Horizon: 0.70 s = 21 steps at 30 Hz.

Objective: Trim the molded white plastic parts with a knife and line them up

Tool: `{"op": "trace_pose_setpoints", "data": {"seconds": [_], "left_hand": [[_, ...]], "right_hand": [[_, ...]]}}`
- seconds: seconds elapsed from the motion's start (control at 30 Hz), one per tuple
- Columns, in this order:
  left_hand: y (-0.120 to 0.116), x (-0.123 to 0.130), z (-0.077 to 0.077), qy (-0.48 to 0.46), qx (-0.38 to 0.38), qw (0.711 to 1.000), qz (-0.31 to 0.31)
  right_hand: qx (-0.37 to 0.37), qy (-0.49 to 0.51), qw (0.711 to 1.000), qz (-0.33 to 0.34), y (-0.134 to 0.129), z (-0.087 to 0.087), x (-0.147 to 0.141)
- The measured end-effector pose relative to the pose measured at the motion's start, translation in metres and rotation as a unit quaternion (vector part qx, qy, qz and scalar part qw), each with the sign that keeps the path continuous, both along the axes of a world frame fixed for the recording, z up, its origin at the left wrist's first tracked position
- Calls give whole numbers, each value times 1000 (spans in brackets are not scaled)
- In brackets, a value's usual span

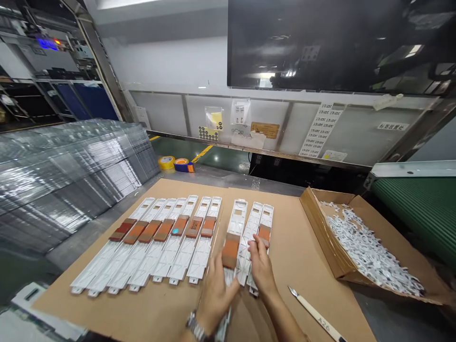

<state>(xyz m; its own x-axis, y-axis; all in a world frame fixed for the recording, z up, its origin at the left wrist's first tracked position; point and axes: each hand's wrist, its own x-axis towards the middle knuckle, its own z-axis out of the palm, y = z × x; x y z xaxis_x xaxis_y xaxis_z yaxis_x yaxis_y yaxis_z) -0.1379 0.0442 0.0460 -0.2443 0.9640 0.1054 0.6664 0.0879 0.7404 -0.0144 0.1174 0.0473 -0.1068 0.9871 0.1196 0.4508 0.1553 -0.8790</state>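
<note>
My left hand, with a metal watch at the wrist, grips the lower part of a white plastic strip. This strip has an orange-brown band around its middle and looks raised above the board. My right hand is over two more strips on the right, its fingers curled together; whatever is between them is hidden. One of those, the banded strip, lies at the far right; on the narrow strip beside it I see no band. Several banded white strips lie side by side to the left.
A cardboard sheet covers the bench. A craft knife lies at right front. An open carton holds many small white parts. Tape rolls sit behind; wrapped stacks stand left, a green conveyor right.
</note>
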Motion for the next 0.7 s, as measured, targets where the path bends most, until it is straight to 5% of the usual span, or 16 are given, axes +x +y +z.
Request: {"op": "trace_pose_setpoints", "data": {"seconds": [0.17,0.3,0.47,0.6,0.7], "left_hand": [[75,-28,-4,79,6,995,54],[100,-19,-18,99,19,991,82],[85,-12,-22,81,67,991,79],[50,-19,-12,32,114,991,58],[19,-15,0,6,146,988,52]], "right_hand": [[99,-151,978,106,-26,-17,0],[147,-202,961,114,-40,-45,-12],[197,-138,966,96,-34,-43,-7],[200,-39,978,36,-35,-4,28],[105,200,971,-83,-47,26,59]]}}
